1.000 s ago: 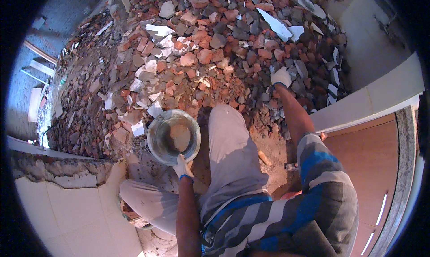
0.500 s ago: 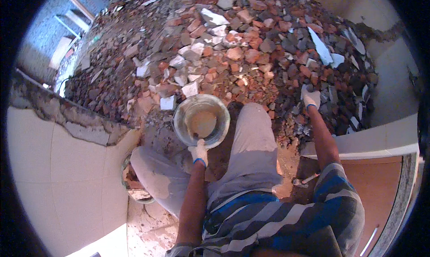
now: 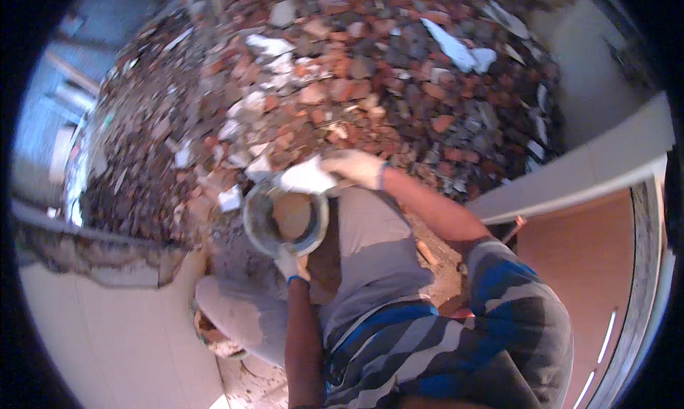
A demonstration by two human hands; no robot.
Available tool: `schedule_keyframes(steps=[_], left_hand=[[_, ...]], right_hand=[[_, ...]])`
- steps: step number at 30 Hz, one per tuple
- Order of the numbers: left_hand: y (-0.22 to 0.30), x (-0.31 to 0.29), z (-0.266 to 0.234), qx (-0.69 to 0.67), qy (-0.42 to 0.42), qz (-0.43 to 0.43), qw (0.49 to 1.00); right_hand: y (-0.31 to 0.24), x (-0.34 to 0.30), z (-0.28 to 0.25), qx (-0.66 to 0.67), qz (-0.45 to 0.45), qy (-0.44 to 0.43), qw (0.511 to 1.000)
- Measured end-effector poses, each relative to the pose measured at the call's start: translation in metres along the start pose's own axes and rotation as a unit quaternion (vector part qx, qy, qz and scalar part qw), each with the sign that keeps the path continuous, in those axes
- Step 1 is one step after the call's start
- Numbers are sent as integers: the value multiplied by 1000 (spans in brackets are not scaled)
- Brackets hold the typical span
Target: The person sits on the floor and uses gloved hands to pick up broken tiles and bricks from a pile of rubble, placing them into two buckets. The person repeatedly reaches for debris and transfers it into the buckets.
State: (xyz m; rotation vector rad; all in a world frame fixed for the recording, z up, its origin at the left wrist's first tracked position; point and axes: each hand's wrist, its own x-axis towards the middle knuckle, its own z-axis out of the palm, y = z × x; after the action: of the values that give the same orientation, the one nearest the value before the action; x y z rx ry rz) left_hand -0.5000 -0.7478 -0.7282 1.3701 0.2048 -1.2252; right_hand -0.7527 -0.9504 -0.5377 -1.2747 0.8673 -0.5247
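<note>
A round grey basin (image 3: pixel 251 227) sits between my knees at the foot of the rubble, with a light brown patch showing inside. My gloved left hand (image 3: pixel 292 263) grips its near rim. My gloved right hand (image 3: pixel 355 168) is closed on a white tile shard (image 3: pixel 308 177), which is over the basin's far right rim. Motion blur hides whether shard and rim touch. Both gloves are pale with blue cuffs.
A wide heap of broken brick and stone (image 3: pixel 442 117) fills the ground ahead, with long white shards (image 3: pixel 452 49) on it. A low broken wall (image 3: pixel 107 263) stands left, a pale ledge (image 3: pixel 584 177) right. Another container (image 3: pixel 214 338) is beside my left leg.
My right hand has come from the rubble on the right to the basin and now holds a white tile shard. The left hand keeps the rim. The whole view has shifted.
</note>
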Motion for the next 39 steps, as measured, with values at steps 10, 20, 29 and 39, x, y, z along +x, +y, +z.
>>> schedule_keyframes(steps=[10, 20, 29, 39], left_hand=[[-12, 31, -24, 110, 30, 52, 992], [-9, 25, -23, 280, 86, 136, 946], [-14, 20, -19, 295, 99, 214, 926], [-7, -3, 5, 348, 199, 152, 903]], right_hand=[[57, -7, -99, -422, 57, 326, 844], [59, -125, -320, -511, 160, 675, 507], [54, -142, -386, -375, 299, 650, 590], [53, -118, -294, -182, 83, 608, 768]])
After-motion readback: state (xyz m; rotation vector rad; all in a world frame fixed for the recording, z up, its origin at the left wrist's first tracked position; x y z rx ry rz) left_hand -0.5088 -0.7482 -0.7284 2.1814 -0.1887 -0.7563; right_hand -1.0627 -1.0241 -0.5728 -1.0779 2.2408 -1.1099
